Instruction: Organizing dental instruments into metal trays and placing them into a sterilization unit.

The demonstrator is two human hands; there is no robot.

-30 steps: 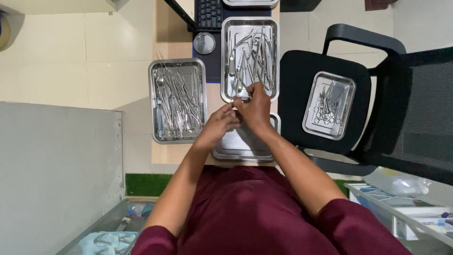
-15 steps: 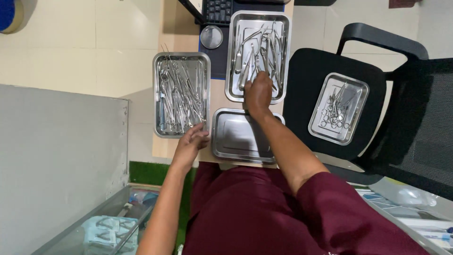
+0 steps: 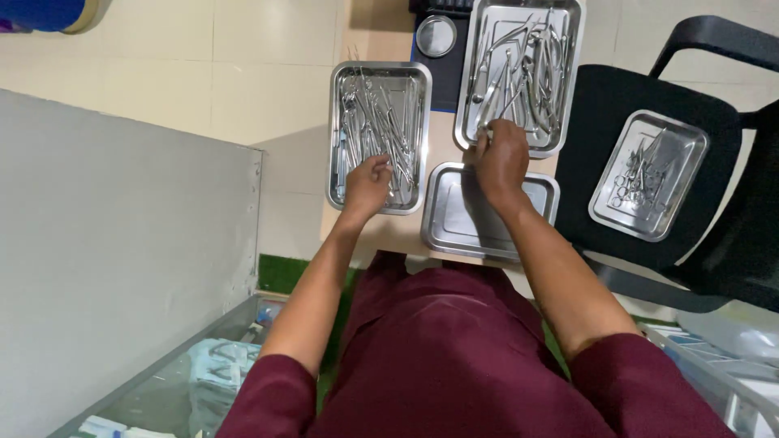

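Our left hand (image 3: 369, 182) rests curled on thin steel instruments (image 3: 377, 122) at the near end of the left tray (image 3: 336, 138); whether it has pinched one we cannot tell. Our right hand (image 3: 501, 154) closes its fingers on an instrument in the far tray (image 3: 572, 73), at its near edge. We judge these tools light, stiff, slippery and apt to tangle, best taken by the shank or ring handles. An empty tray (image 3: 454, 235) lies just near, a small round dish (image 3: 436, 36) far, and another tray (image 3: 686, 138) sits on the black chair (image 3: 592, 113) at right.
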